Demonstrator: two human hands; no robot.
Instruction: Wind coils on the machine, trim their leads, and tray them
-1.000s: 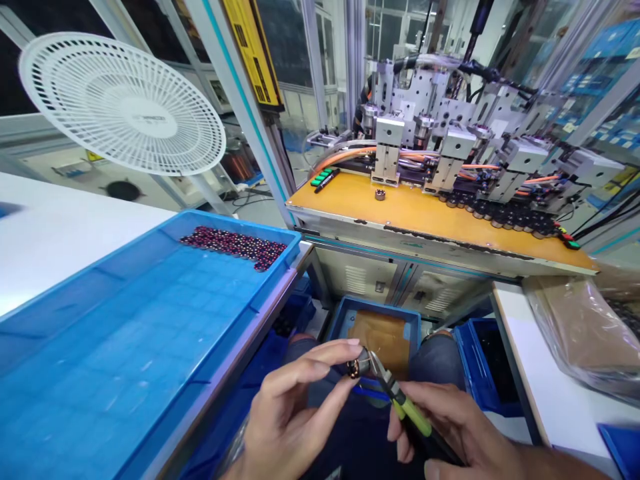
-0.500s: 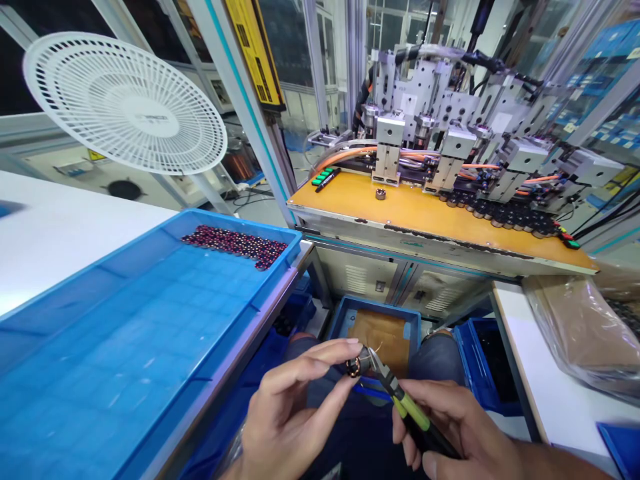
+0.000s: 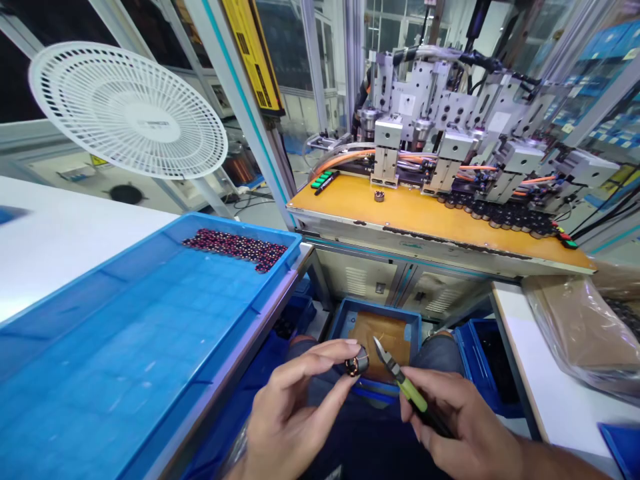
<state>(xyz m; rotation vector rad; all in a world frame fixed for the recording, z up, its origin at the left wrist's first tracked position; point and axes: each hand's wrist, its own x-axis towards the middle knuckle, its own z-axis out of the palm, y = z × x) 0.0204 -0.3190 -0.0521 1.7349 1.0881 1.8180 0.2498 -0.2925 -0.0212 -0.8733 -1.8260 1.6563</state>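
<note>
Between the thumb and fingers of my left hand [image 3: 295, 400] is a small round motor stator [image 3: 357, 362], with copper windings showing on its near face. My right hand [image 3: 455, 413] is wrapped around the green and black handles of a pair of cutting pliers [image 3: 407, 387]. The pliers' tip points up and left, a small gap to the right of the stator and not touching it. Below both hands, between my knees, sits a blue bin [image 3: 345, 320] lined with brown cardboard [image 3: 373, 328].
At left, a large blue tray [image 3: 125, 347] holds rows of wound stators [image 3: 235, 247] at its far end. Ahead, a machine [image 3: 450, 133] stands over an orange worktop [image 3: 345, 200] bearing one lone stator [image 3: 379, 196] and a dark cluster. A white fan [image 3: 130, 110] and a plastic-wrapped package [image 3: 575, 333] flank me.
The pliers' jaws were at a thin wire end by the stator. Now they have drawn off to the right, and that wire end no longer shows there. The stator is still held.
</note>
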